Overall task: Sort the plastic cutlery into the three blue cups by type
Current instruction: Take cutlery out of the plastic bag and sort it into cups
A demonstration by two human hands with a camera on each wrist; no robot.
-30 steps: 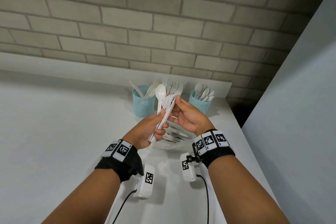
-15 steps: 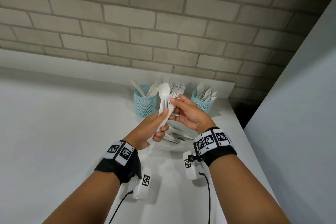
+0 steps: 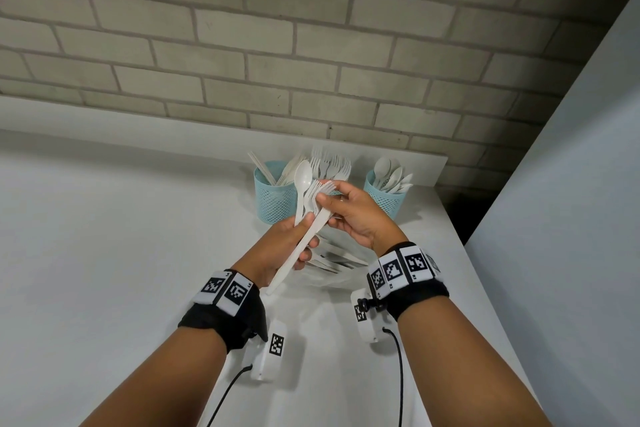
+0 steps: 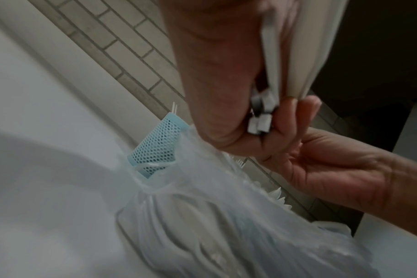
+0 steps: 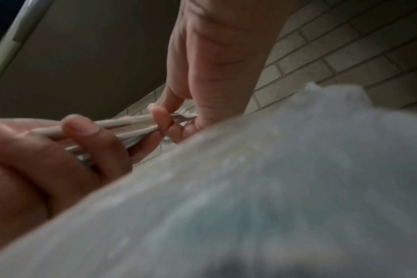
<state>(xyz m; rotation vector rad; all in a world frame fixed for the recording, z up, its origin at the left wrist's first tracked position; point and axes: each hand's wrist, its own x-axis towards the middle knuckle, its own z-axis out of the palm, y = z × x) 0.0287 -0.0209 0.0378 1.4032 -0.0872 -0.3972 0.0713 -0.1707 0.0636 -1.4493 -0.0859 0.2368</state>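
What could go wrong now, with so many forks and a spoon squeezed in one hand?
1. The left hand grips a mixed bundle by the handles while the right hand pinches the fork heads; pulling some out could loosen the spoon so it drops.
2. The middle cup's forks sit right behind the hands, so a knock could tip that cup.
3. Dropped pieces could land among the unsorted cutlery in the plastic bag below.
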